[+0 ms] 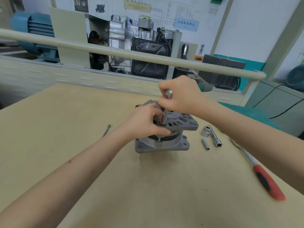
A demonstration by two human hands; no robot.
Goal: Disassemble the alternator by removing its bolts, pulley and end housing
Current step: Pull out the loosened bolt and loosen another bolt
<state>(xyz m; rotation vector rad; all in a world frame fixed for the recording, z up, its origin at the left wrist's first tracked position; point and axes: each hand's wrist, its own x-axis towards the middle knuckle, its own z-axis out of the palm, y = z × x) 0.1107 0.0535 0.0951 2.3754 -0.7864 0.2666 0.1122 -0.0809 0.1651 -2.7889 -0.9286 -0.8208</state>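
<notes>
At twelve o'clock, a blue wall sign (186, 24) carries blurred Chinese characters. On the tan desk (82, 129), the left hand (144, 122) grips the alternator (179, 129); the right hand (182, 94) grips a socket driver (165, 116).

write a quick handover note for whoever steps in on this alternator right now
Right hand grips the top of the socket driver, standing upright on a through bolt.
Left hand holds the alternator, fingers curled on the upper housing edge.
Alternator stands on the table.
Done: one long bolt lies out, to the left.
Spare sockets and red-handled ratchet lie to the right.
Left: remaining bolts, pulley, end housing.
</notes>
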